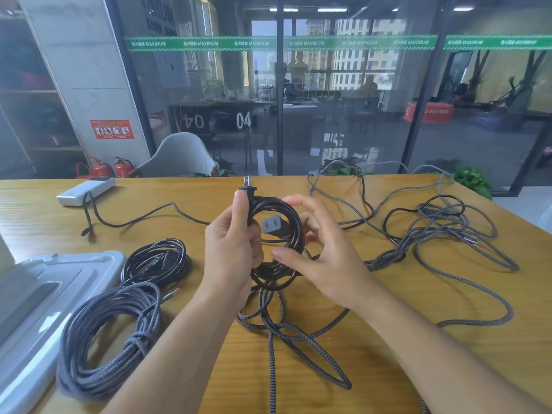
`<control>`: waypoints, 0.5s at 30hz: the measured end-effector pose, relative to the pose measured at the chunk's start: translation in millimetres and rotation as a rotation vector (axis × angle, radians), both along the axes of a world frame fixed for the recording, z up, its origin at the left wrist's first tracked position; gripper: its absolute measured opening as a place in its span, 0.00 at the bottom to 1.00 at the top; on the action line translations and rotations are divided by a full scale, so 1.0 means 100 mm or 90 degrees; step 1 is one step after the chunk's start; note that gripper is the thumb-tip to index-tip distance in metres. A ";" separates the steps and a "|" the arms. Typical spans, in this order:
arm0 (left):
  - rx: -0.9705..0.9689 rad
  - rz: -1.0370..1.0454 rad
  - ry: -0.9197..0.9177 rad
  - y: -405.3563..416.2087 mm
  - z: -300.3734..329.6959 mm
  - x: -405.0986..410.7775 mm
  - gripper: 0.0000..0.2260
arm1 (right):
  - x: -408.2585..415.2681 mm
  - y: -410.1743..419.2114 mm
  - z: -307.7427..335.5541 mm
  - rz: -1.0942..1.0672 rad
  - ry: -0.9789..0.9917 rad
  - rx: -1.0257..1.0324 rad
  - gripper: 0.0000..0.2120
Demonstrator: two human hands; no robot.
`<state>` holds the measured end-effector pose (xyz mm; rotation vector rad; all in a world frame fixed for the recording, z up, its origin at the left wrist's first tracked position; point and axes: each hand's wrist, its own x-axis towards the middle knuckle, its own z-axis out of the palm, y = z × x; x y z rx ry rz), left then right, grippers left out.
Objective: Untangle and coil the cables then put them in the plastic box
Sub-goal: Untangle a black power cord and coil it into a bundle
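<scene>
Nearest the cam: two bare forearms coming up from the bottom edge, and between them a loose braided cable (pixel 301 333) snaking over the wood table (pixel 388 369), one loop running toward the bottom edge.

Left hand (pixel 230 243) grips the black power cord coil (pixel 277 237), held up above the table at mid-frame. Thumb lies along the coil's left side, pointing up; fingers curl round behind the strands. Coil's long axis runs roughly up-down, its opening facing the cam. Two-prong plug (pixel 247 184) sticks up at the coil's top, prongs pointing away and up, just above the thumb tip. Socket end (pixel 271 226) sits inside the ring, its two slots facing the cam.

Right hand (pixel 322 258) is on the coil's right side, fingers loosely spread and part curled; thumb touches the lower strands, index arches over the top right. Can't tell if the other fingers grip, they're behind the cord.

Left of the hands, on the table: a small black coil (pixel 156 261) and, nearer, a big grey braided coil (pixel 104 339), edges touching. Plastic box lid (pixel 44 294) at far left, beside both coils. Right side: tangle of grey and black cables (pixel 442 228) spread out. Far left back: white power bank (pixel 85 191) with a cable (pixel 134 219) plugged in
</scene>
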<state>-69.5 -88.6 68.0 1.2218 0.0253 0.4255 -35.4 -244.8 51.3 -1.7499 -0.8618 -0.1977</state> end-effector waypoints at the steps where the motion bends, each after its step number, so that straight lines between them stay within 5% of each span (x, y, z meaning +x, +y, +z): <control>1: 0.001 0.005 -0.003 0.00 0.00 0.00 0.20 | -0.03 0.02 0.00 -0.012 -0.021 0.001 0.29; 7: 0.007 0.026 0.010 0.00 0.00 0.01 0.20 | -0.03 0.08 -0.05 -0.052 -0.076 -0.035 0.13; 15: 0.052 0.046 0.021 0.04 -0.05 0.03 0.20 | -0.07 0.08 0.03 -0.187 -0.169 0.096 0.10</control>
